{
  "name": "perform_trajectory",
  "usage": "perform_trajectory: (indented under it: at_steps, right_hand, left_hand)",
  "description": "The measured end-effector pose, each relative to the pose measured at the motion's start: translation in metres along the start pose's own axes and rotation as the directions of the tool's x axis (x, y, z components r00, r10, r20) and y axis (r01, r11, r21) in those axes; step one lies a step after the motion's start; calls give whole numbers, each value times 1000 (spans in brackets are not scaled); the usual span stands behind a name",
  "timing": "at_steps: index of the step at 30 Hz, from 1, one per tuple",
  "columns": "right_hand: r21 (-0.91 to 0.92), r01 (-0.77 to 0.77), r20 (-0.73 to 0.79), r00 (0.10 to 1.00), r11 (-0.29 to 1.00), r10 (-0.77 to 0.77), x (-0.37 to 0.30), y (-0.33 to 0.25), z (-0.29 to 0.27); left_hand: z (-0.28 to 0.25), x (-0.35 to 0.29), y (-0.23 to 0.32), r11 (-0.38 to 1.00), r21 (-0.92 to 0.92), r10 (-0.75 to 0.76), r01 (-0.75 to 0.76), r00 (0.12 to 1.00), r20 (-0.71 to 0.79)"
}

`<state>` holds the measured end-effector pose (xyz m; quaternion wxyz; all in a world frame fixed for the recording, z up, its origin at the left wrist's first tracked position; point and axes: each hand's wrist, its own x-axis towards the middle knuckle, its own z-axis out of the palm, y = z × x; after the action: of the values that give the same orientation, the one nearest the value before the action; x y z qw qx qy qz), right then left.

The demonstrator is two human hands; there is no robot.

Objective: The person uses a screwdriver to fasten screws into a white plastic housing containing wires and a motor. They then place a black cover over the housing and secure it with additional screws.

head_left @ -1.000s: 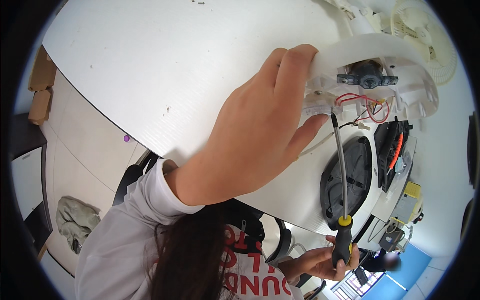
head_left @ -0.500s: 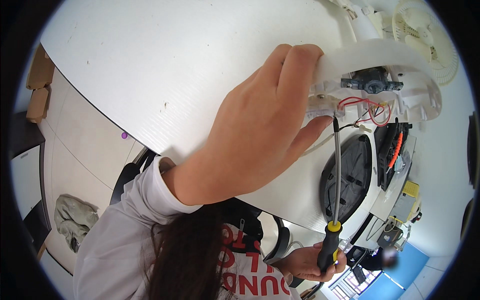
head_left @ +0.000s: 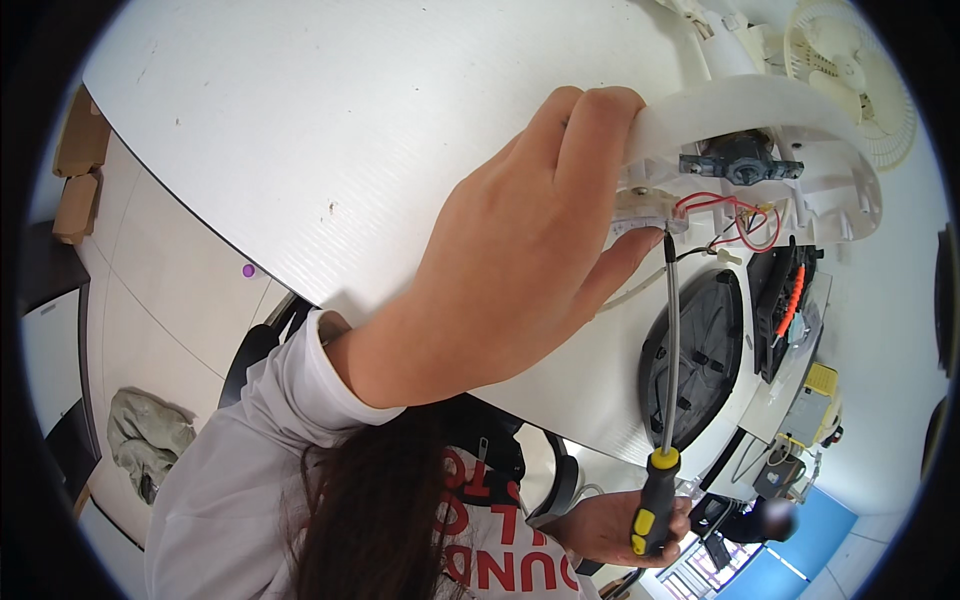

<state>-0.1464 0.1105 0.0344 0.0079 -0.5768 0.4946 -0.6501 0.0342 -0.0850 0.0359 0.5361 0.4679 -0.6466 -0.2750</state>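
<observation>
One screwdriver (head_left: 657, 497) has its handle wrapped by the right grip (head_left: 605, 525), while the left grip (head_left: 500, 260) pinches the white housing (head_left: 745, 103) and its clear part (head_left: 645, 212) between fingers and thumb. The housing is over the desk (head_left: 280, 120), toward the right; whether it touches down, I can't tell. The tip sits right beside the left thumb, so if that long shaft tilts and slips, it could jab skin; a sideways skid might snag the red wires (head_left: 712, 197). The white, specked desk also carries a black shell (head_left: 700, 365) and a tray (head_left: 766, 290) with an orange tool (head_left: 791, 300). A fan (head_left: 850, 72) stands beyond. Grey cloth (head_left: 145, 430) lies on the floor (head_left: 165, 310); a dark-clothed co-worker (head_left: 745, 524) is near the window (head_left: 690, 577).
</observation>
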Motion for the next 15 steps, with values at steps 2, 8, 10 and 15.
perform_trajectory:
  at_steps: [2,8,10,15]
  right_hand:
    - [91,12,14,1000,996,-14,1,-2,5]
    - [236,-129,-154,974,963,168,9,-11,24]
    - [416,-156,-228,936,896,269,7,-8,18]
    - [369,19,-68,998,929,7,3,4,6]
  left_hand:
    - [0,0,0,1000,-3,2,-2,1000,2]
    - [1,-2,-1,1000,11,12,-11,1000,-29]
    - [1,-1,0,1000,13,6,-6,1000,-21]
    - [2,-1,-3,1000,6,19,-19,999,-50]
